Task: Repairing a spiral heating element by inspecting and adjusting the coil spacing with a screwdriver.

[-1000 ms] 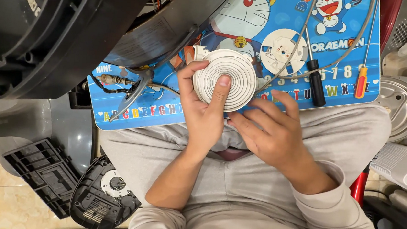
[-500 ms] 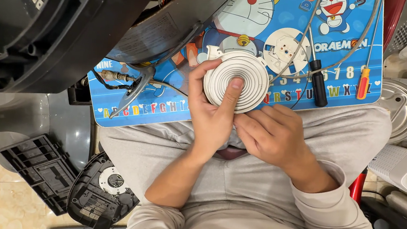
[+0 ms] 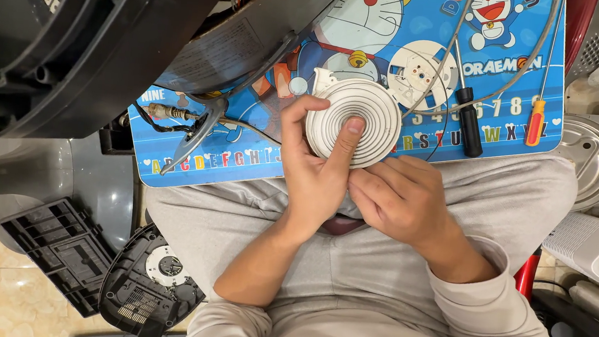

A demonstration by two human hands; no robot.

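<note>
My left hand [image 3: 317,170] grips a round white ribbed plastic disc [image 3: 362,116], thumb on its left rim and a finger pressed near its centre. My right hand [image 3: 402,195] is curled just below the disc, its fingers against the left hand and the disc's lower edge. Both hands rest over my lap, at the near edge of a blue cartoon-printed board [image 3: 243,156].
On the board lie a small white round part [image 3: 422,72], a black-handled screwdriver [image 3: 468,118], an orange-handled screwdriver [image 3: 535,120] and grey cables. A big black appliance housing [image 3: 109,36] fills the upper left. Black plastic covers [image 3: 148,285] lie on the floor at the left, grey and white parts at the right.
The disc and both hands have shifted slightly right in view. My left finger has moved along the disc face; the grip is the same.
</note>
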